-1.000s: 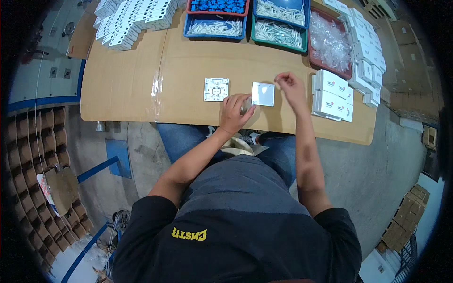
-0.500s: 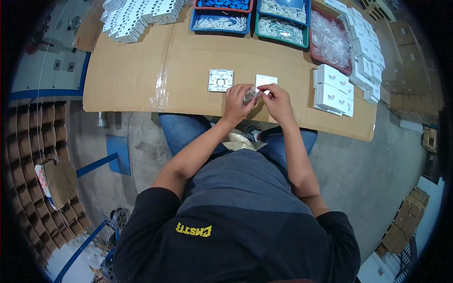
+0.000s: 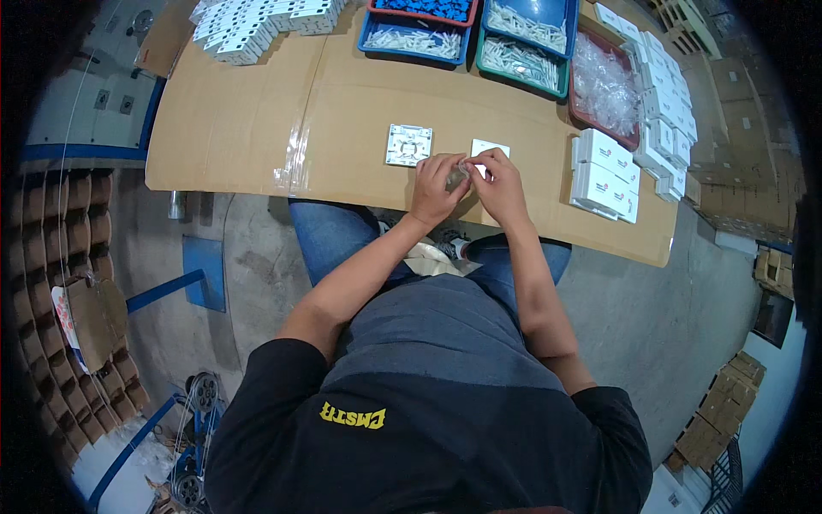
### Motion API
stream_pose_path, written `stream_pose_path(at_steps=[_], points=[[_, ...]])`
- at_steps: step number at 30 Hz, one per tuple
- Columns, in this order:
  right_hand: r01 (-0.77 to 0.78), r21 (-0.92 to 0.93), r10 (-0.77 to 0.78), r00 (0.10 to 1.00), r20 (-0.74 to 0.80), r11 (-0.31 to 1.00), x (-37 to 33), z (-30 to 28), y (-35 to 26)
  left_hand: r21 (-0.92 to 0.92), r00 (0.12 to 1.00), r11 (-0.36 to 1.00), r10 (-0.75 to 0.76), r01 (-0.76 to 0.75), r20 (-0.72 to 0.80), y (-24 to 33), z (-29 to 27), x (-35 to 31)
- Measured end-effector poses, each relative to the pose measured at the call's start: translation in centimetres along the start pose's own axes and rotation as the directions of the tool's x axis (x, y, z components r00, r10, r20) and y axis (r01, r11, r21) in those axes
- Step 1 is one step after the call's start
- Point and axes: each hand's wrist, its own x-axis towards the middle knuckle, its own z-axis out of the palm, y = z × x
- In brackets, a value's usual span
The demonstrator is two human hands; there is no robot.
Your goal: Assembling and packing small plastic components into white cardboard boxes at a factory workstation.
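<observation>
My left hand (image 3: pixel 435 190) is closed around what looks like a small clear plastic bag (image 3: pixel 458 176), near the front edge of the table. The fingertips of my right hand (image 3: pixel 500 187) pinch the upper edge of that bag, and the two hands almost meet. Fingers hide most of the bag, and its contents are too small to make out. A square white plate with a cut-out frame pattern (image 3: pixel 408 145) lies just to the left of my left hand. Behind my right fingers is a plain white square piece (image 3: pixel 491 146), partly covered by them.
Cardboard covers the table (image 3: pixel 231 128). At the back stand a tray of blue parts (image 3: pixel 428 8), a blue tray (image 3: pixel 411 41) and a green tray (image 3: pixel 522 64) of small white pieces, and a red tray of clear bags (image 3: pixel 606 86). White boxes (image 3: pixel 606 176) are stacked at right, white units (image 3: pixel 265 26) at far left.
The view has shifted and turned slightly, so the table's things sit a little differently. Both hands stay together at the bag, with only small finger movement.
</observation>
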Motion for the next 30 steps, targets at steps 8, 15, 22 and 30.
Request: stream_pose_path(at_steps=[8, 15, 22, 30], points=[[0.079, 0.025, -0.077, 0.995, -0.063, 0.997, 4.9, 0.0, -0.3, 0.037, 0.999, 0.999, -0.014, 0.012, 0.046, 0.3, -0.1, 0.2], [0.135, -0.22, -0.171, 0.973, -0.154, 0.966, 14.5, 1.4, 0.7, 0.055, 0.999, 0.998, 0.02, -0.023, 0.041, 0.6, 0.2, 0.2], [0.101, -0.443, -0.212, 0.955, -0.209, 0.891, 24.7, 5.5, 3.8, 0.08, 0.996, 0.997, 0.011, -0.018, 0.084, 0.8, 0.1, 0.4], [0.072, -0.69, -0.256, 0.952, -0.168, 0.72, 29.7, 8.9, 6.8, 0.124, 0.993, 0.991, 0.03, -0.044, 0.112, 0.8, 0.1, 0.6]])
